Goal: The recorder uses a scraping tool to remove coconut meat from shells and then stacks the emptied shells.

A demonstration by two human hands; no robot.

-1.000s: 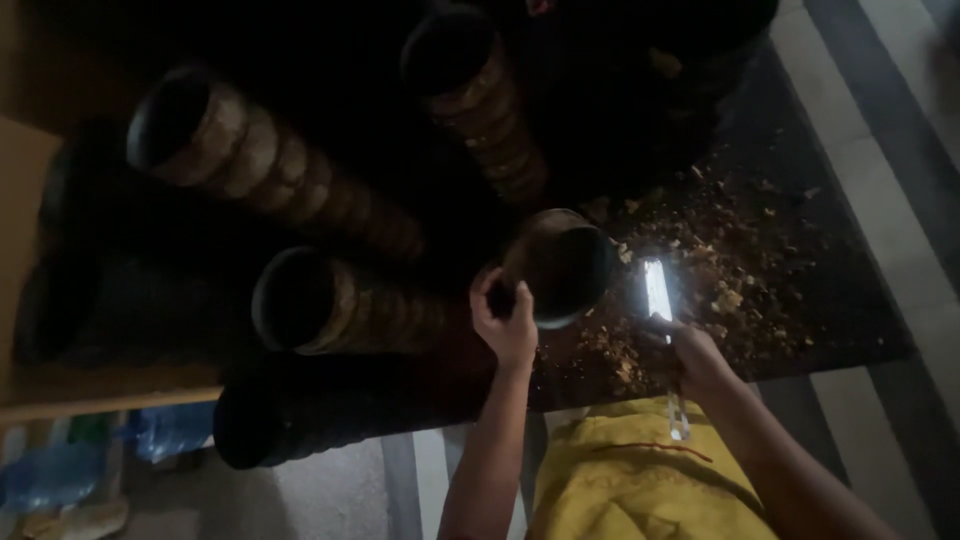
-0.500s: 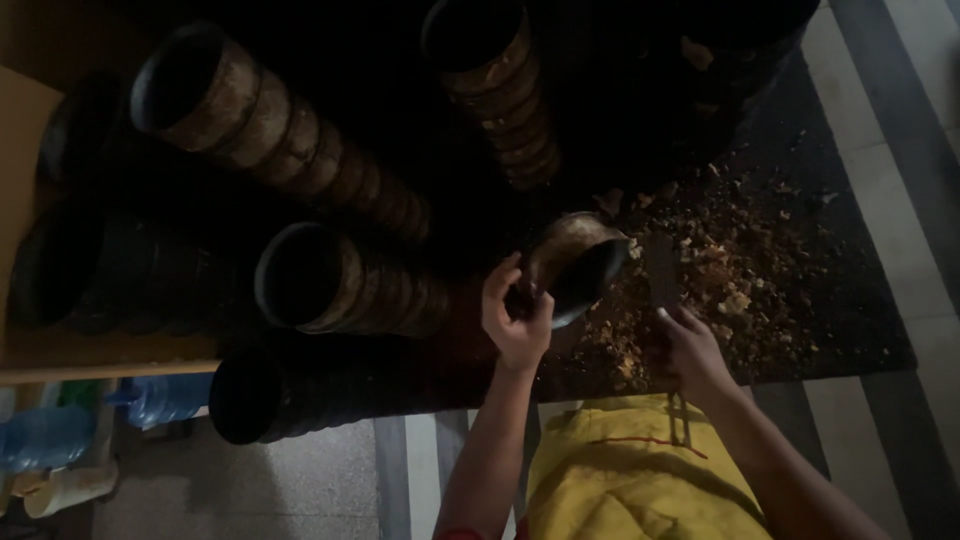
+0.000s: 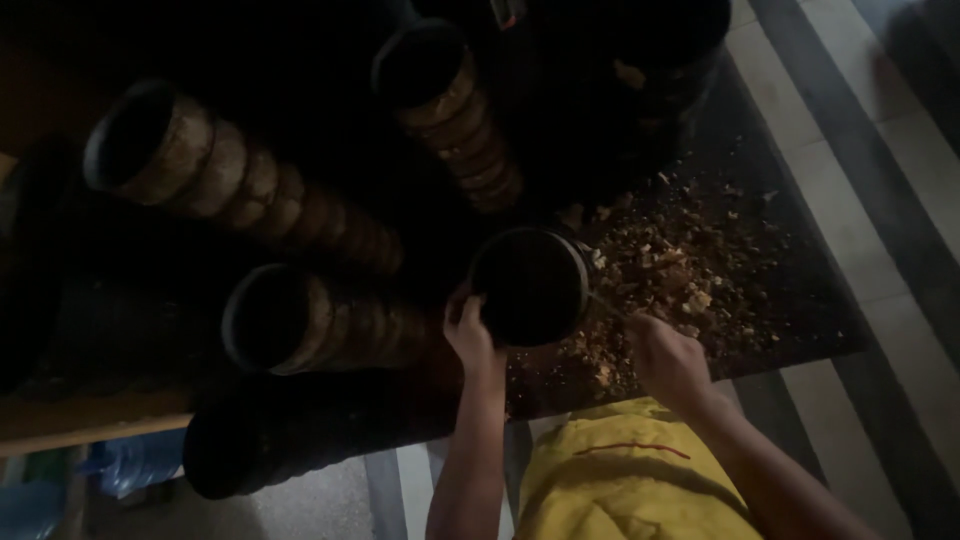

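The scene is dim. My left hand (image 3: 470, 335) grips the near rim of a round dark pot (image 3: 530, 285) that is tilted with its mouth towards me. My right hand (image 3: 665, 360) is closed just right of the pot, over a heap of brown crumbs (image 3: 680, 275) on a dark mat (image 3: 800, 310). A thin flat blade (image 3: 610, 308) reaches from that hand to the pot's right edge, though it is barely visible. I wear a yellow top (image 3: 630, 480).
Several stacks of nested brown pots lie on their sides: far left (image 3: 240, 185), middle (image 3: 320, 320) and back (image 3: 455, 110). A black stack (image 3: 270, 450) lies by a wooden edge (image 3: 90, 430). Striped floor (image 3: 880, 170) runs along the right.
The pot has turned so that its mouth faces me more. My right hand has dropped from beside the pot to the crumbs, and the blade no longer catches the light.
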